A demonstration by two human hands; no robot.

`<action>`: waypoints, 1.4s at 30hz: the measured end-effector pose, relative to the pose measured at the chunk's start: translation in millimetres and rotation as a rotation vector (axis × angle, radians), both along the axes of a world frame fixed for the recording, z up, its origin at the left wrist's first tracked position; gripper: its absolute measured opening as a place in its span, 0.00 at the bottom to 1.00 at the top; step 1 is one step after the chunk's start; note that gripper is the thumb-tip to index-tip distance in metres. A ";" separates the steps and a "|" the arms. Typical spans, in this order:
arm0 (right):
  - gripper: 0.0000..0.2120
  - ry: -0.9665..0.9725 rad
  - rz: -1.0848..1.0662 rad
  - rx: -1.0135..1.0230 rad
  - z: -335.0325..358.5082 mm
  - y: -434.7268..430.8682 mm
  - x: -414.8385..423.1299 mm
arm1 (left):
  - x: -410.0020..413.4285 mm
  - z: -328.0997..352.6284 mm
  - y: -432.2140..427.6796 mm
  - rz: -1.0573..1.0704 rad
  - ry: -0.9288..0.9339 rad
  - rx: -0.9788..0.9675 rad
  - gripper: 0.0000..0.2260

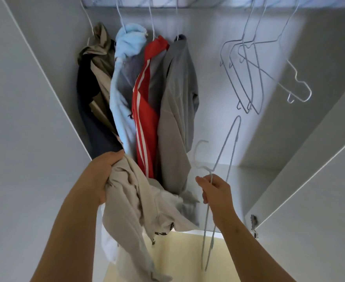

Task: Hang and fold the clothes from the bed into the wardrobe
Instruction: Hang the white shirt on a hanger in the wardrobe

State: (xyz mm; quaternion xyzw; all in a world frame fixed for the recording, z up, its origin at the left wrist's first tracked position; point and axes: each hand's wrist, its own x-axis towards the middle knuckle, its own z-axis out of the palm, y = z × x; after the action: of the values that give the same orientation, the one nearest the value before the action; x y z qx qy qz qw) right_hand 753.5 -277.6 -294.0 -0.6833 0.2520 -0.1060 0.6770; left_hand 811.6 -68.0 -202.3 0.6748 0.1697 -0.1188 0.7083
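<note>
Garments (177,98) crowd behind beige top (131,200); bare hangers (249,76) dangle beyond held hanger (225,144).

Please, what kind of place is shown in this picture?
Most likely the inside of a wardrobe: a red jacket and other clothes hang from a rail, empty wire hangers hang beside them, and white doors stand open.
</note>
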 end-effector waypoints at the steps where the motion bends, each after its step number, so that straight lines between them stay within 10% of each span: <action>1: 0.10 0.008 0.009 -0.010 1.0 -2.2 0.8 | -1.1 -2.0 -2.0 0.011 0.006 0.007 0.11; 14: 0.16 0.037 -0.126 -0.406 -7.9 -38.0 -9.1 | -5.9 -22.8 1.7 -0.053 -0.008 0.176 0.11; 23: 0.13 -0.099 0.184 -0.036 2.7 -40.9 -25.4 | -1.6 -44.7 8.1 0.062 -0.048 0.272 0.10; 42: 0.20 0.027 0.419 -0.271 20.4 -40.5 6.8 | 10.5 -51.2 30.7 0.199 -0.366 0.809 0.12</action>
State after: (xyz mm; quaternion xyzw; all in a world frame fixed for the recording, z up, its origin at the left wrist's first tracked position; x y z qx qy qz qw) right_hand 760.3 -318.1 -273.6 -0.8065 0.0973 0.0133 0.5831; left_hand 822.1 -37.3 -253.5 0.8876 0.1386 0.1471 0.4139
